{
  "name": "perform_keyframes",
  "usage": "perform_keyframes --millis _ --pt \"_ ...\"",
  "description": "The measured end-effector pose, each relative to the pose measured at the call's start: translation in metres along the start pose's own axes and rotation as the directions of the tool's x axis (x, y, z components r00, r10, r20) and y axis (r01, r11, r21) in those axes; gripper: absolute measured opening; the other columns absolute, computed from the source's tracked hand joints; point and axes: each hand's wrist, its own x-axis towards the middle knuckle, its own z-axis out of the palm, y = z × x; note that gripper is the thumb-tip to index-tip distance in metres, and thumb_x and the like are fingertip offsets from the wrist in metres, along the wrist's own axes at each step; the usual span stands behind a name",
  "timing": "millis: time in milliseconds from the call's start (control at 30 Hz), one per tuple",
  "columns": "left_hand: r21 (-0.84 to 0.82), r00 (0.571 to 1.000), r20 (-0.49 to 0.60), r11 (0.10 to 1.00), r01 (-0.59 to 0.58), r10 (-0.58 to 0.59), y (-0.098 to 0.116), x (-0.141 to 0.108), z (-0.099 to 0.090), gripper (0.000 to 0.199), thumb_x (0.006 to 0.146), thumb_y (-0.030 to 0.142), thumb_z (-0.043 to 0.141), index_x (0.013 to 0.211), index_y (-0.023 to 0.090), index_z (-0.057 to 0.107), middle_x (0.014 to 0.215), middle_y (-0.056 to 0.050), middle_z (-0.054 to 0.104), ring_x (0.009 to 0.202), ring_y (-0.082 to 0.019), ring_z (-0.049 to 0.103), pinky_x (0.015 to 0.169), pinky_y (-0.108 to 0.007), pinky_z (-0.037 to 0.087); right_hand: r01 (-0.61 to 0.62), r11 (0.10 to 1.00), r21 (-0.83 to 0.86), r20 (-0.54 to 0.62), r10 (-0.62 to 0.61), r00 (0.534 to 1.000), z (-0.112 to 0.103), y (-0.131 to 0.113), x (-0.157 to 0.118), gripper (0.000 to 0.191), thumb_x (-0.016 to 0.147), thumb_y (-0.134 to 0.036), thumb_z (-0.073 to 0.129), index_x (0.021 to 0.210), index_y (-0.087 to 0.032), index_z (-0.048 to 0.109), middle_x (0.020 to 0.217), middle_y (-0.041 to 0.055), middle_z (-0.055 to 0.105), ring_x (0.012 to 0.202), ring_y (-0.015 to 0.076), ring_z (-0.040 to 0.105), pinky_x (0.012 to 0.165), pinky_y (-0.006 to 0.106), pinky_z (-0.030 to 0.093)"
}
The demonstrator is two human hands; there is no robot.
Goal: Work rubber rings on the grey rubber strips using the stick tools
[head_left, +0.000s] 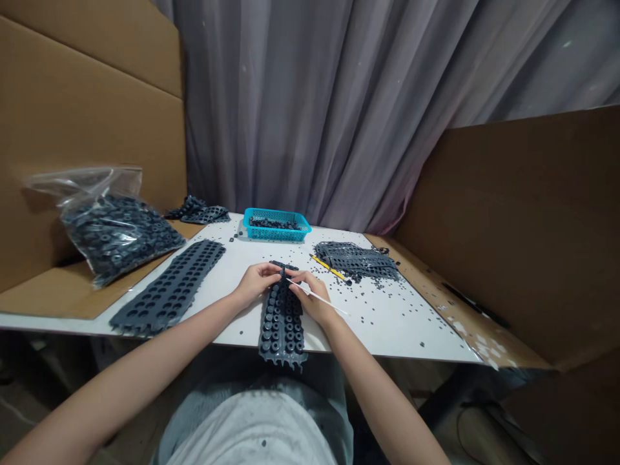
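Note:
A dark grey rubber sheet with rows of round, ring-like rubber pieces lies lengthwise before me, its ragged near end hanging over the table edge. At its far end, my left hand is closed, thumb and fingers pinched together over a small dark part of it. My right hand is closed around a thin white stick, whose tip points toward the left fingertips. Both hands meet over the sheet. The fingers hide what exactly lies between them.
Left of me lie a second moulded rubber sheet and a clear bag of rubber rings. A blue basket with dark pieces stands behind. On the right are stacked perforated sheets, a yellow pen-like tool and scattered black bits. Cardboard walls flank the table.

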Motion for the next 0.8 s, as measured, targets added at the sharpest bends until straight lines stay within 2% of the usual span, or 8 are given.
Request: perform_keyframes --millis 133,300,433,667,800 --pt "0.003 1.000 0.008 1.000 -0.001 0.001 0.001 0.000 0.000 0.036 0.055 0.038 0.080 0.080 0.015 0.070 0.076 -0.006 0.070 0.067 -0.018 0.060 0.059 -0.027 0.043 0.097 0.988 -0.120 0.043 -0.092 0.995 0.001 0.001 0.002 0.013 0.092 -0.034 0.051 0.092 -0.022 0.056 0.119 0.0094 0.065 0.110 0.0219 0.061 0.093 0.041 0.048" --pt "-0.008 1.000 0.016 1.000 0.000 0.000 0.004 0.000 0.001 0.040 0.053 0.041 0.081 0.080 0.014 0.071 0.079 -0.008 0.071 0.073 -0.020 0.063 0.066 -0.030 0.045 0.206 0.931 -0.302 0.093 -0.186 0.978 0.005 0.006 0.004 0.015 0.093 -0.031 0.049 0.099 -0.022 0.059 0.117 0.0090 0.066 0.107 0.0206 0.062 0.090 0.038 0.050" --pt "-0.019 1.000 0.010 1.000 0.004 -0.003 0.005 -0.001 0.001 0.040 0.052 0.042 0.081 0.079 0.014 0.070 0.078 -0.008 0.071 0.073 -0.020 0.063 0.068 -0.030 0.046 0.258 0.908 -0.329 0.107 -0.236 0.966 0.008 0.011 0.006 0.020 0.093 -0.030 0.047 0.106 -0.021 0.060 0.115 0.0118 0.067 0.103 0.0226 0.063 0.088 0.040 0.052" --pt "-0.021 0.999 0.014 0.999 0.047 -0.046 0.004 -0.002 0.003 0.033 0.053 0.034 0.079 0.078 0.014 0.069 0.071 -0.004 0.069 0.060 -0.015 0.059 0.053 -0.024 0.040 0.210 0.919 -0.335 0.081 -0.194 0.978 0.010 0.011 0.006 0.023 0.095 -0.031 0.042 0.093 -0.023 0.064 0.118 0.0105 0.066 0.099 0.0236 0.064 0.086 0.043 0.051" --pt "-0.014 0.997 0.019 0.997 0.078 -0.078 0.005 -0.002 0.003 0.032 0.052 0.029 0.079 0.078 0.014 0.069 0.066 -0.003 0.066 0.052 -0.012 0.054 0.047 -0.021 0.034 0.079 0.944 -0.319 -0.082 -0.110 0.991 0.006 0.017 0.005 0.022 0.095 -0.033 0.041 0.095 -0.023 0.062 0.121 0.0105 0.064 0.100 0.0237 0.064 0.088 0.043 0.050"
